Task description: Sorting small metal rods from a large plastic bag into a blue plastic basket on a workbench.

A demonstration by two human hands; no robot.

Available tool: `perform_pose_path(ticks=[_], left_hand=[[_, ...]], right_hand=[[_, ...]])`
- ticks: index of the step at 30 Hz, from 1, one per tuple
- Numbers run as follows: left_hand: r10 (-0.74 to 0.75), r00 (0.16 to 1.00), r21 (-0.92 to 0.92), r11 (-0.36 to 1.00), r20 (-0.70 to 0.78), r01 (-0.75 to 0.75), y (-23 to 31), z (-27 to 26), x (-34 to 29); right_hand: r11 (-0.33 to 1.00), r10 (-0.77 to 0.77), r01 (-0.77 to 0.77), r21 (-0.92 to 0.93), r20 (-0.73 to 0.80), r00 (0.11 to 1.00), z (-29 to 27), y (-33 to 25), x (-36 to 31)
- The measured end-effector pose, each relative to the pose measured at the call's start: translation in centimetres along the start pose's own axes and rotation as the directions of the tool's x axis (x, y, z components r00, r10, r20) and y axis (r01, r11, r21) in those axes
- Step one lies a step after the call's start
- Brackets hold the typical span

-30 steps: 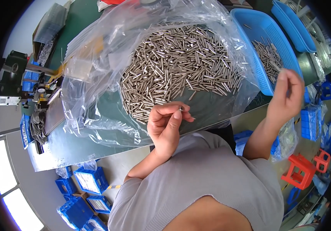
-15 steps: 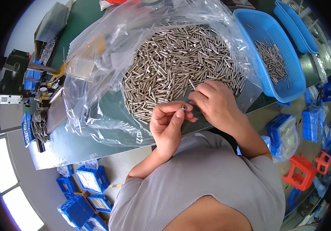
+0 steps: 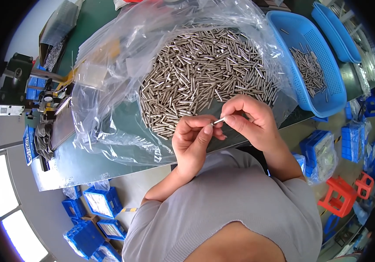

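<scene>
Between thumb and index finger, my left hand (image 3: 191, 139) pinches a small round metal piece (image 3: 212, 124), mostly hidden by the fingertips. My right hand (image 3: 255, 124) is closed on one end of a slim silver metal pin (image 3: 219, 120). The pin's other end meets the small round piece; whether it sits inside is too small to tell. Just beyond both hands, a broad heap of similar metal pins (image 3: 205, 65) lies on a clear plastic bag (image 3: 108, 105) spread over the green table (image 3: 82, 168).
A blue perforated basket (image 3: 333, 89) holding more pins stands right of the heap, with another blue basket (image 3: 338, 32) behind it. At the left edge is a dark metal fixture (image 3: 19, 72). Blue crates (image 3: 104, 203) and a red stool (image 3: 339, 197) are on the floor.
My right hand has come from the near edge of the heap toward my left hand, bringing a pin to the small round piece. My left hand has barely moved.
</scene>
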State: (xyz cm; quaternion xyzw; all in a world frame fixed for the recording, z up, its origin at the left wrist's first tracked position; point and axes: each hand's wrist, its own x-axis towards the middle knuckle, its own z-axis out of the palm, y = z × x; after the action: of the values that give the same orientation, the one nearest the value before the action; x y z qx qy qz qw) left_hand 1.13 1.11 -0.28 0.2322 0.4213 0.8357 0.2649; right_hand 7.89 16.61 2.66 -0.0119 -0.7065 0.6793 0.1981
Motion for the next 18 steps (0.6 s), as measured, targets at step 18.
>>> perform_pose_path(ticks=[18], left_hand=[[-0.01,1.0,0.063,0.998,0.018,0.008,-0.3,-0.1,-0.1]], right_hand=[[0.967,-0.145,0.044,-0.253,-0.397,0.906,-2.3,-2.0,-1.3]])
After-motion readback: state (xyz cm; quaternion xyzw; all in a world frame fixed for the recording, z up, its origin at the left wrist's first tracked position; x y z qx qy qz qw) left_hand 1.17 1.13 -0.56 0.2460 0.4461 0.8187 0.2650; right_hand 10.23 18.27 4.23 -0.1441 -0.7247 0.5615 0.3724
